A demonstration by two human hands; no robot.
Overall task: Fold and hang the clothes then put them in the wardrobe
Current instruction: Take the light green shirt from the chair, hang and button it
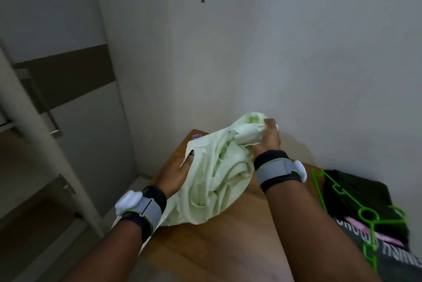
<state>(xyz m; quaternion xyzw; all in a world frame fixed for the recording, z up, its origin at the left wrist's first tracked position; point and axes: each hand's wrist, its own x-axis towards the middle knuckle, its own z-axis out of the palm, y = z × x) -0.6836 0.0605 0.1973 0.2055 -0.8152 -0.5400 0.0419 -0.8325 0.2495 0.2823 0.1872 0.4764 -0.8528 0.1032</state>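
A: What is being held?
B: The right hand [269,136] bunches the top of a pale green garment [217,167]; the left hand [174,175] holds its side, above a wooden table [228,249].
A: Beside them?
B: A green hanger [366,213] on dark clothes [356,190].

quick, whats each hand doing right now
Left hand: against the pale green garment, fingers mostly hidden, cannot tell.
Right hand: closed, gripping the bunched garment.

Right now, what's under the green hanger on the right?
Under the green hanger lies a dark pile of clothes, including a grey piece printed with white lettering and pink. Whatever is beneath that pile is covered.
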